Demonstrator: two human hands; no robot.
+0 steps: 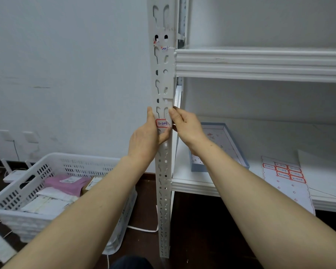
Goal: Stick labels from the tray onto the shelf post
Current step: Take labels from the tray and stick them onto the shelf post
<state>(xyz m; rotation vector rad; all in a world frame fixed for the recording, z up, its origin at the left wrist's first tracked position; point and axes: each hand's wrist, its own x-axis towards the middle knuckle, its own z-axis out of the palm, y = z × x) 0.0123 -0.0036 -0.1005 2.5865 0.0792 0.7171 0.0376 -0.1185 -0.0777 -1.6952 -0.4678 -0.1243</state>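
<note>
A white perforated shelf post [163, 78] runs up the middle of the view. A red-bordered label [162, 123] with blue handwriting lies flat on its front face at mid height. My left hand [145, 138] grips the post from the left, its thumb lying just under the label. My right hand [184, 127] holds the post's right edge, fingertips beside the label. A sheet of more red-bordered labels [285, 171] lies on the lower shelf at the right. A pale blue tray [239, 146] sits on the same shelf behind my right forearm.
A white plastic basket [47, 171] with parcels stands on the dark floor at the left. Cables and a power strip [10, 176] lie by the wall. An upper shelf board [260, 64] juts right from the post. Old label scraps [164, 48] cling higher on the post.
</note>
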